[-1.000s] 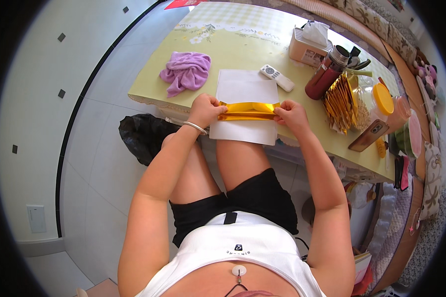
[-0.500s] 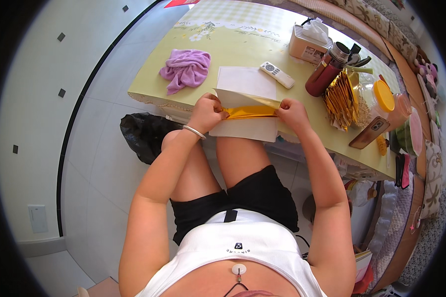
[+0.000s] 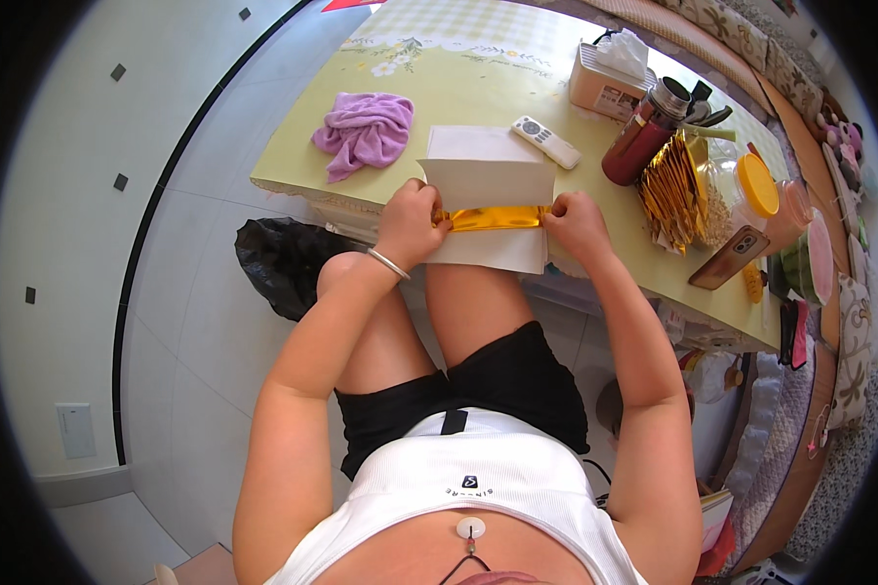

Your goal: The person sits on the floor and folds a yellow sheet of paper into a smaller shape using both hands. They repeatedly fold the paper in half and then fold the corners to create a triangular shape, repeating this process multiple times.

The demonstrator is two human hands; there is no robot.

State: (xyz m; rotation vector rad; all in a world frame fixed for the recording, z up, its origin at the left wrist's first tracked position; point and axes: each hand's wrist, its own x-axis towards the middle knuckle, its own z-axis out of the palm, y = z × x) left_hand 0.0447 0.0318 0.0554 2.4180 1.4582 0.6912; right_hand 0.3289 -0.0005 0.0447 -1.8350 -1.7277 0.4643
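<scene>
Over the table's near edge, my left hand and my right hand pinch the two ends of a shiny gold foil strip. It is stretched flat between them. A pale sheet rises just beyond the strip, and a white sheet overhangs the edge below it. Whether these are joined to the foil I cannot tell. Another white sheet lies flat on the table behind. My fingertips partly hide the strip's ends.
A purple cloth lies left on the table. A white remote sits behind my right hand. To the right stand a tissue box, a dark red flask, folded gold foil pieces, a yellow-lidded jar and a phone.
The gold strip has turned to show a broader, flatter face. The pale sheet beyond it now stands up more evenly. Both hands keep their grip and have barely shifted.
</scene>
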